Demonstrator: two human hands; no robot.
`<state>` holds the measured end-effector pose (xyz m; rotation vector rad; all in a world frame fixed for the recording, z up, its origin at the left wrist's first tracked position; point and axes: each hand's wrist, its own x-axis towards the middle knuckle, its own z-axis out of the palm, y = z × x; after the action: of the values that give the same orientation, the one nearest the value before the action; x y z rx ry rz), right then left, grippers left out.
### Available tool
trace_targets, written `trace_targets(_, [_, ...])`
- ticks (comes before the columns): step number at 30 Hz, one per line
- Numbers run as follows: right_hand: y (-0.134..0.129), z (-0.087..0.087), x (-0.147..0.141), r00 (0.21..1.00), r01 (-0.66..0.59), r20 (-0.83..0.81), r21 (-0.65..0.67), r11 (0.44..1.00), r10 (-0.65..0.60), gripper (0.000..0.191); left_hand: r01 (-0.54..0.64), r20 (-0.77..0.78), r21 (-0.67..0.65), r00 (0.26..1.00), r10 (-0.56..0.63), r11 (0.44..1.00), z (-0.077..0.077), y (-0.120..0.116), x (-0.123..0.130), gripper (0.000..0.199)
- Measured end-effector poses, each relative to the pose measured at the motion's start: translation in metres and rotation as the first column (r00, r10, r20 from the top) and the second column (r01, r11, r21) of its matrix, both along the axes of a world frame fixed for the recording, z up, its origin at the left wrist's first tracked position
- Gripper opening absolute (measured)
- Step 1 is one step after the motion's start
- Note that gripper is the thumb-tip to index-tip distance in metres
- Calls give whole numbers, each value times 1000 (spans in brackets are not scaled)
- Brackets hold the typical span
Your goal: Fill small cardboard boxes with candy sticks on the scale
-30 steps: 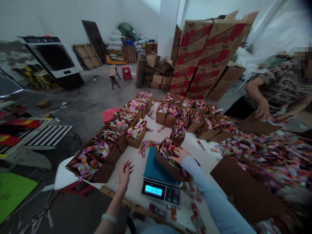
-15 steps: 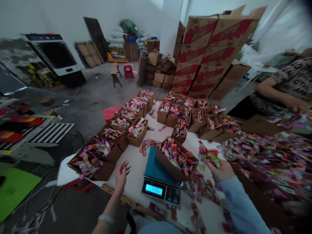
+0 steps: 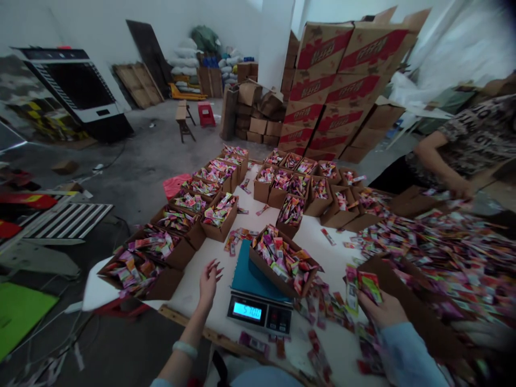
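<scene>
My right hand (image 3: pixel 379 307) grips a few small snack packets (image 3: pixel 368 285), green, red and pink, to the right of a digital scale (image 3: pixel 260 314). A cardboard box (image 3: pixel 278 260) full of similar packets sits tilted across the scale's teal plate (image 3: pixel 241 274), and the display is lit with digits. My left hand (image 3: pixel 208 280) hovers left of the scale, fingers loosely bent and apart, with nothing in it. Loose packets (image 3: pixel 322 303) lie on the white table between the scale and my right hand.
Rows of filled boxes (image 3: pixel 220 215) stand on the left and at the back of the table (image 3: pixel 193 287). A large heap of packets (image 3: pixel 435 242) covers the right side, where another person (image 3: pixel 463 145) works. Tall stacked cartons (image 3: pixel 330 91) rise behind.
My right hand has moved right and down with the packets, away from the box on the scale. The digits on the display have changed. The left hand keeps its loose pose.
</scene>
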<state>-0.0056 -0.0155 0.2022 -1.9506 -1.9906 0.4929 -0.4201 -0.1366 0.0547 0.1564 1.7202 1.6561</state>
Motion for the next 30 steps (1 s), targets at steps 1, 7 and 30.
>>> trace_targets(1, [3,-5,7,1000,-12,15,-41,999,13,29,4,3,4,1000,-4,1000,-1,0,3,37])
trace_targets(7, [19,-26,15,983,-43,170,-166,985,72,45,-2,19,-8,1000,2,1000,-8,-11,10,39])
trace_targets(30, [67,-41,-217,881,-305,265,-312,900,391,40,-143,-7,-77,990,143,987,-14,-51,-22,43])
